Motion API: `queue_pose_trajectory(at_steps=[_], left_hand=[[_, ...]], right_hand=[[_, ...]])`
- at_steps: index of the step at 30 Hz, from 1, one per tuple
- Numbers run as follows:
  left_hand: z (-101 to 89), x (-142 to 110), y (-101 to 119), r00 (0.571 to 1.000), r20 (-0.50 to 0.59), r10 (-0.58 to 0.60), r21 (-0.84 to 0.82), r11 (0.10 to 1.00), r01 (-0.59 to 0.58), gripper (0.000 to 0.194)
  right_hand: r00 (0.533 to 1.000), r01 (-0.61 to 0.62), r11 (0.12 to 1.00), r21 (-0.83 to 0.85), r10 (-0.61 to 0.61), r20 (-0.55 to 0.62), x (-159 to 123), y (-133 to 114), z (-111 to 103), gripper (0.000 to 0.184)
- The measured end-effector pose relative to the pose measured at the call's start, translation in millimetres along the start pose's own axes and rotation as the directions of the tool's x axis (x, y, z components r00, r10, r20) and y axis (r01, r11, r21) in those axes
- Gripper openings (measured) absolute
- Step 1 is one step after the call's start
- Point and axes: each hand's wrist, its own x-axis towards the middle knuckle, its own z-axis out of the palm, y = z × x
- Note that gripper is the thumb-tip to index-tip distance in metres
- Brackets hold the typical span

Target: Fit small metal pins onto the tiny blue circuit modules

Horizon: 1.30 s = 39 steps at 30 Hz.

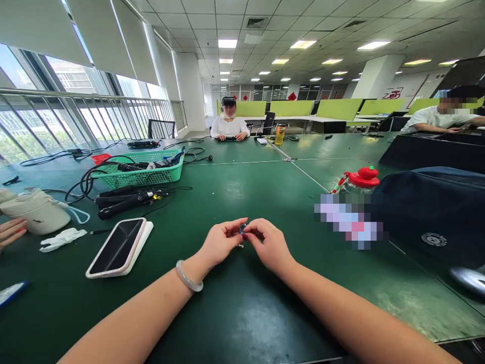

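My left hand [222, 242], with a ring and a pale bangle on the wrist, is closed in a pinch above the middle of the green table. Fingertips to fingertips with it, my right hand [268, 243] is closed too. Between them they grip a small dark-blue, shiny object [242, 229], too small to name exactly. A short silvery, chain-like bit [240, 245] shows just below the fingers. Most of the object is hidden by the fingertips.
Left are a phone [118, 246], a white crumpled item [62, 239], black cables, a green basket [151, 175] and a cream pouch [41, 212] beside another person's hand [11, 231]. Right are a red-lidded bottle [361, 179] and a navy bag [435, 212]. Two people sit farther off.
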Motion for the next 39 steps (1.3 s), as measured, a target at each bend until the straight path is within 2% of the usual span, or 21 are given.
queue_pose_trajectory(at_steps=[6,11,20,24,27,32,39], left_hand=[[-1.2,0,2,1.0,-0.019,0.004,0.014,1.0,-0.004,0.057],[-1.8,-1,2,0.999,-0.03,-0.031,0.116,0.993,0.035,0.055],[-10.1,1,-2,0.997,-0.074,0.027,0.31,0.951,-0.003,0.05],[-7.9,1,-3,0.998,-0.048,0.031,0.302,0.953,-0.015,0.049],[-4.5,-1,-1,1.0,-0.005,0.031,0.287,0.958,-0.029,0.047],[-2.7,-4,1,0.998,0.008,0.064,0.354,0.933,-0.062,0.043],[-4.4,-4,-2,0.991,0.044,0.129,0.431,0.892,-0.135,0.038]], right_hand=[[0.98,-0.198,0.971,0.134,0.195,0.033,3,10,-1,0.008],[0.952,-0.303,0.911,0.28,0.3,0.055,4,19,1,0.011],[0.938,-0.347,0.864,0.365,0.328,0.115,4,19,3,0.016],[0.948,-0.318,0.858,0.403,0.293,0.124,4,21,5,0.019],[0.954,-0.298,0.887,0.353,0.273,0.121,2,22,4,0.021],[0.971,-0.225,0.962,0.152,0.21,0.109,2,18,1,0.02],[0.979,-0.18,0.981,0.065,0.173,0.11,1,17,0,0.019]])
